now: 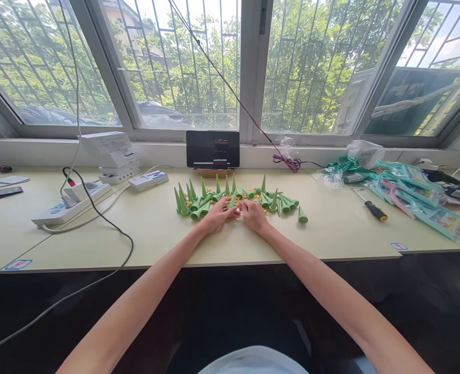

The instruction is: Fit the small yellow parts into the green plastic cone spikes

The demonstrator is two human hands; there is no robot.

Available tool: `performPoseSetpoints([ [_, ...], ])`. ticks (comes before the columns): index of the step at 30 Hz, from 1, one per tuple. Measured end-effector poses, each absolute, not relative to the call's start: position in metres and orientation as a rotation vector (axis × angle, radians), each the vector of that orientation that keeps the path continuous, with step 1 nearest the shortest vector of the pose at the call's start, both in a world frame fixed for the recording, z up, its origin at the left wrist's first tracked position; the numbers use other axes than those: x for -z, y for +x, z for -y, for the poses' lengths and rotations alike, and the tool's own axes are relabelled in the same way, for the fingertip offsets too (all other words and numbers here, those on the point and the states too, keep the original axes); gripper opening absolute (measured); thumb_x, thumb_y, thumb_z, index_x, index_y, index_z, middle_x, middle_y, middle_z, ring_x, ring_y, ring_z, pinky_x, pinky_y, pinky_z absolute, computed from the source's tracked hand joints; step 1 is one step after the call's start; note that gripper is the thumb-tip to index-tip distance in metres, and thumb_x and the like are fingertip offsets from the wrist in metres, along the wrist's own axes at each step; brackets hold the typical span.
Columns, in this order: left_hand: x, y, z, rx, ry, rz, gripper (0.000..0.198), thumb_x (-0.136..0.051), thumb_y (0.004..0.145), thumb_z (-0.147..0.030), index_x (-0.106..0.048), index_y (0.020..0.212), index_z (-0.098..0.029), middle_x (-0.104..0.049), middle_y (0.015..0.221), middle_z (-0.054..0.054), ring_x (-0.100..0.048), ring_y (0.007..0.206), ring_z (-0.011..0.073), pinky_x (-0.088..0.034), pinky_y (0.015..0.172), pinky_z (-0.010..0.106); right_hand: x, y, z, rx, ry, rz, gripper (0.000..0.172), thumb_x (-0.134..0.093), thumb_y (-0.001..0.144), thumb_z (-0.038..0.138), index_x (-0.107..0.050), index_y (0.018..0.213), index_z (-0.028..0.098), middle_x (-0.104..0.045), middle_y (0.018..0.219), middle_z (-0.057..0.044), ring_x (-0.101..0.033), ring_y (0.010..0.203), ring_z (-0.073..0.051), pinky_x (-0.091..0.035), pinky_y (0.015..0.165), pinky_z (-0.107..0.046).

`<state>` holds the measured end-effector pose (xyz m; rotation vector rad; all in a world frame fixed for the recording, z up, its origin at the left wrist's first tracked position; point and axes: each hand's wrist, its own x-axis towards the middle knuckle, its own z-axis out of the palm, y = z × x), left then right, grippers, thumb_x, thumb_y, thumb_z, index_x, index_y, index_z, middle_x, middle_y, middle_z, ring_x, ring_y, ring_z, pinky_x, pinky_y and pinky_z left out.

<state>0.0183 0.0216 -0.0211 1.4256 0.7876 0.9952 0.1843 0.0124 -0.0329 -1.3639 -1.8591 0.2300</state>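
Observation:
A heap of several green plastic cones (pixel 199 205) lies on the pale table (pixel 144 234) in front of me, some upright, some on their sides, mixed with small yellow bits (pixel 255 196). Both arms reach forward to the near edge of the heap. My left hand (pixel 217 214) has its fingers curled and pinched at the pile. My right hand (pixel 254 214) sits beside it, fingers bent together, almost touching the left. What the fingertips pinch is too small to make out. A single cone (pixel 302 215) lies apart at the right.
A dark tablet (pixel 213 148) stands behind the heap by the window. At left are a power strip (pixel 72 203) with cables and stacked white boxes (pixel 115 156). A screwdriver (pixel 374 210) and teal packaged items (pixel 420 200) lie at right.

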Motion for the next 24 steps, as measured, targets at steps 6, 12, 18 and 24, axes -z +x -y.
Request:
performPoseSetpoints([
  [6, 0.0218, 0.0176, -0.0217, -1.008, 1.437, -0.757, 0.054, -0.075, 0.080, -0.032, -0.049, 0.123, -0.014, -0.069, 0.097, 0.008, -0.071, 0.087, 0.0186, -0.057, 0.089, 0.042, 0.0326, 0.1836, -0.0123, -0.244, -1.384, 1.861, 0.033, -0.039, 0.099, 0.028, -0.060, 0.076, 0.017, -0.067, 0.074, -0.006, -0.053, 0.065, -0.015, -0.027, 0.057, -0.025],
  [12, 0.0171, 0.0192, -0.0179, -0.981, 1.449, -0.793, 0.056, -0.077, 0.077, -0.037, -0.048, 0.118, -0.013, -0.070, 0.082, 0.005, -0.072, 0.080, 0.0194, -0.058, 0.085, 0.041, 0.0330, 0.1866, -0.0127, -0.272, -1.300, 1.840, 0.028, -0.044, 0.096, 0.025, -0.059, 0.074, 0.017, -0.065, 0.071, -0.005, -0.051, 0.064, -0.015, -0.030, 0.059, -0.025],
  [18, 0.0149, 0.0200, -0.0157, -0.969, 1.418, -0.821, 0.054, -0.078, 0.075, -0.042, -0.048, 0.109, -0.013, -0.072, 0.078, 0.007, -0.072, 0.073, 0.0188, -0.058, 0.080, 0.040, 0.0326, 0.1885, -0.0126, -0.283, -1.219, 1.812, 0.025, -0.048, 0.093, 0.025, -0.059, 0.072, 0.017, -0.062, 0.069, -0.003, -0.049, 0.063, -0.015, -0.034, 0.061, -0.025],
  [24, 0.0129, 0.0198, -0.0139, -0.947, 1.447, -0.852, 0.052, -0.077, 0.075, -0.046, -0.052, 0.105, -0.012, -0.072, 0.078, 0.008, -0.070, 0.071, 0.0176, -0.058, 0.078, 0.038, 0.0330, 0.1892, -0.0128, -0.301, -1.208, 1.805, 0.018, -0.051, 0.089, 0.022, -0.061, 0.075, 0.017, -0.063, 0.069, -0.003, -0.051, 0.064, -0.014, -0.035, 0.063, -0.025],
])
